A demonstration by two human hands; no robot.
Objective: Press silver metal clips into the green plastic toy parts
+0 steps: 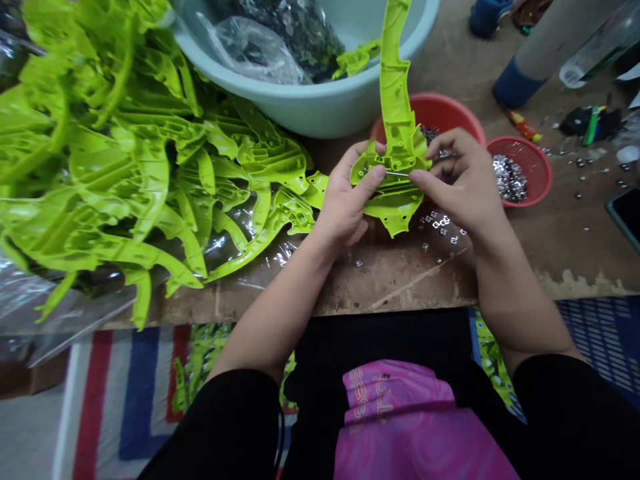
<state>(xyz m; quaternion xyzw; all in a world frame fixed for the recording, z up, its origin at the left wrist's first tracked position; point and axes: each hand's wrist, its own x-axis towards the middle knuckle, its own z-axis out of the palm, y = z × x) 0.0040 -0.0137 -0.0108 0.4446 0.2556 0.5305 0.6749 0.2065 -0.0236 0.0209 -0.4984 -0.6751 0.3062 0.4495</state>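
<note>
Both of my hands hold a long lime-green moulded plastic part (395,147) above the wooden table's front edge, with its narrow arm rising away from me. My left hand (347,197) grips its wide lower end, the thumb lying across the ribbed face. My right hand (460,183) pinches the other side of that end. A thin metal pin (397,174) lies across the part between my left thumb and right fingertips. Several small metal clips (440,223) lie on clear plastic sheet just below my right hand.
A heap of similar green parts (115,153) fills the left side on plastic sheeting. Behind stand a pale blue basin (310,110) holding bagged items and a red bowl (435,110). A red mesh basket (530,167) holds metal pieces. A phone (625,213) lies at the right edge.
</note>
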